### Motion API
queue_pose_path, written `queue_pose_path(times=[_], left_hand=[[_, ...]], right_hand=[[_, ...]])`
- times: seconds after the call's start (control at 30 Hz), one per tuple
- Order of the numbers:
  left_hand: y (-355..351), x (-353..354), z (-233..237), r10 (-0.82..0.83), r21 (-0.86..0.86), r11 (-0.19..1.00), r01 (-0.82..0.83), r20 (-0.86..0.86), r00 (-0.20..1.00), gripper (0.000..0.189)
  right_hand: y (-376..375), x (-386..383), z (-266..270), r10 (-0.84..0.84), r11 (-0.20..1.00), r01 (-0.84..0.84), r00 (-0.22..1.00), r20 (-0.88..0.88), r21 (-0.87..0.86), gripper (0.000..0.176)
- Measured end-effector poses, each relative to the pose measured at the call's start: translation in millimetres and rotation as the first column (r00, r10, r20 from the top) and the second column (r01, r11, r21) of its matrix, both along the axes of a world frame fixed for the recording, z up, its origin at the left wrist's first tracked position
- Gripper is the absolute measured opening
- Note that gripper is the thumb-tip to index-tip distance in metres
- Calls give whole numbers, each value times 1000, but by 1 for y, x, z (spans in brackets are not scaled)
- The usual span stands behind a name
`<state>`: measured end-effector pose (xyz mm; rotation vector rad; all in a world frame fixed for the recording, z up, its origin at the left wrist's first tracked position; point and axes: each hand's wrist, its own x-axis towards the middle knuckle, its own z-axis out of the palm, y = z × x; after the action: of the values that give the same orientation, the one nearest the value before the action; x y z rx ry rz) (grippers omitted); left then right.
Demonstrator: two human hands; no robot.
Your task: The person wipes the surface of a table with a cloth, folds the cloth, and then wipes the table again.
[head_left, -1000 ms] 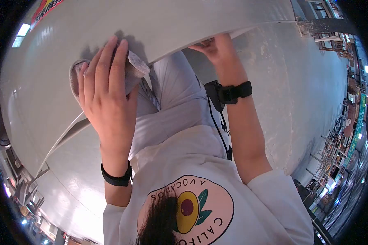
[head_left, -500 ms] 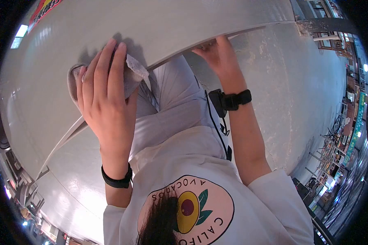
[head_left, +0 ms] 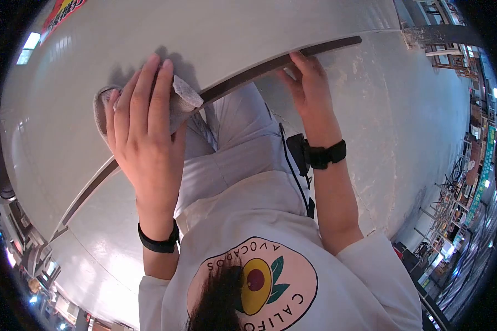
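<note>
Grey cloth (head_left: 186, 96) on tabletop (head_left: 248, 38), under left hand (head_left: 144, 124), fingers slightly spread; grip beneath hidden. Looks soft, light; best held by bunched middle. Right hand (head_left: 313, 91) touches dark edge (head_left: 243, 79); pinch unclear.

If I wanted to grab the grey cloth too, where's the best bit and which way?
Probably pinch the pale end of the grey cloth, coming from the person's right. That end juts out past the left hand, giving an uncovered edge, while the hand covers the middle.
</note>
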<state>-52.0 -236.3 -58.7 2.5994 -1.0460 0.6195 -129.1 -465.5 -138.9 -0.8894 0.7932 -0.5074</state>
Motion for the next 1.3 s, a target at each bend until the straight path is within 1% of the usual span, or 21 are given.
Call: queue_pose_path(times=[0.07, 0.17, 0.27, 0.37, 0.47, 0.53, 0.57, 0.6, 0.7, 0.77, 0.8, 0.87, 0.93, 0.97, 1.0, 1.03, 1.1, 1.17, 1.23, 1.27, 1.3], left_hand=[[1, 1, 2, -28, 15, 1000, 27, 9, 1000, 55], [14, -3, -4, -256, -173, 952, 254, 11, 967, 42], [23, -28, -20, -438, -166, 892, 420, -92, 894, 32], [36, -42, -51, -463, -152, 885, 440, -193, 865, 36], [79, -33, -77, -288, -64, 958, 281, -211, 934, 43], [104, -23, -87, -143, -198, 973, 121, -100, 985, 43], [126, -19, -95, 29, -159, 986, -43, -88, 996, 41], [145, -15, -104, 198, -121, 971, -206, -70, 978, 39], [171, -3, -114, 397, -114, 906, -408, -110, 911, 40], [169, -2, -117, 360, -136, 918, -373, -115, 926, 41], [165, -2, -116, 342, -147, 923, -357, -118, 932, 42], [149, -9, -121, 306, -98, 943, -318, -119, 945, 51], [122, -15, -124, 215, -47, 975, -219, -75, 974, 57], [108, -18, -125, 172, -70, 981, -181, -125, 977, 59], [93, -20, -125, 126, -96, 985, -144, -174, 977, 61], [79, -20, -124, 109, -71, 990, -121, -149, 983, 64], [50, -20, -124, 20, -36, 999, -26, -150, 989, 60], [15, -23, -120, -60, 25, 997, 71, -309, 949, 53], [-25, -24, -122, -241, -68, 970, 232, -234, 942, 48], [-47, -26, -125, -242, -28, 970, 241, -153, 958, 48], [-66, -29, -128, -249, 12, 968, 251, -73, 966, 47]], right_hand=[[-3, -1, -1, 15, 999, -17, 999, 52, 31, 31], [-8, -5, -8, 42, 996, -48, 996, 84, 73, 29], [-11, -11, -26, -17, 989, -5, 989, 144, 151, 23], [-15, -14, -38, 0, 983, -32, 984, 179, 179, 24], [-15, -15, -55, -10, 984, -31, 973, 231, 174, 25], [-19, -17, -66, 16, 983, -55, 975, 220, 173, 27], [-20, -18, -69, 30, 983, -68, 976, 215, 173, 29], [-19, -18, -69, 36, 981, -77, 974, 224, 180, 31], [-18, -21, -68, 74, 977, -118, 969, 238, 178, 35], [-23, -25, -70, 133, 974, -168, 966, 221, 151, 34], [-23, -25, -70, 135, 970, -183, 953, 270, 161, 33], [-20, -21, -73, 136, 960, -215, 918, 371, 181, 29], [-26, -23, -83, 166, 939, -277, 885, 435, 205, 25], [-29, -24, -88, 179, 927, -306, 867, 465, 214, 23], [-29, -24, -87, 168, 932, -291, 875, 454, 216, 23], [-28, -24, -84, 157, 936, -275, 883, 441, 218, 22], [-24, -23, -79, 147, 939, -263, 888, 436, 220, 22], [-20, -22, -76, 148, 937, -270, 881, 449, 221, 23], [-19, -21, -79, 101, 939, -213, 922, 374, 270, 25], [-18, -21, -80, 77, 938, -182, 939, 335, 294, 27], [-16, -22, -76, 92, 937, -191, 942, 322, 291, 27]])
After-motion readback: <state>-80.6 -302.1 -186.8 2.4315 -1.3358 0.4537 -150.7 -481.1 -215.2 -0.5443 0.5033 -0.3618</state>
